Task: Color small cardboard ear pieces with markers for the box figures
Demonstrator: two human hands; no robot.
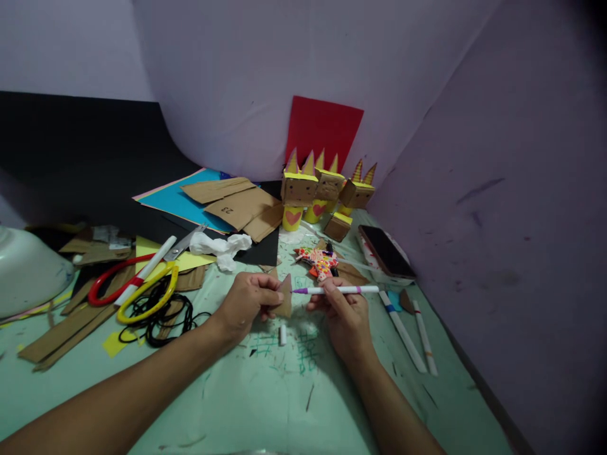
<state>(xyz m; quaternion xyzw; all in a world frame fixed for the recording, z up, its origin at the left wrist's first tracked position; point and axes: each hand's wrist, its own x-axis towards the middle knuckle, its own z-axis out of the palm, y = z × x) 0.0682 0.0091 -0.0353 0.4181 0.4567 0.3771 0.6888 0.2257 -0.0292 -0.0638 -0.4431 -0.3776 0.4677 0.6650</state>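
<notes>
- Wall (497,177), pale purple, rising behind and to the right.
- Table (208,404) under a green cover, marked with scribbles and grid lines.
- Black paper (95,139) at the left, leaning on the wall and running down onto the table.
- White jug (28,275) at the left edge, partly cut off.
- Cardboard pieces (241,208) lying over blue paper; one bears the number 23.
- Red card (322,126) standing against the wall, behind three box figures (301,189) with pointed ears.
- Scissors (183,245) with one red and one yellow handle, beside a tangle of black cord (156,319).
- Left hand (253,300), thumb and fingers pinching a small cardboard triangle by its left side.
- Right hand (346,313), fingers closed round a purple marker like a pen.
- Phone (386,249) on the right, near the wall.
- Purple marker (353,290), lying nearly level, tip at the triangle's right edge; whether they touch I cannot tell.
- Cardboard triangle (286,300), upright between the two hands, point up.
- White cap (283,335) on the table, just below the triangle.
</notes>
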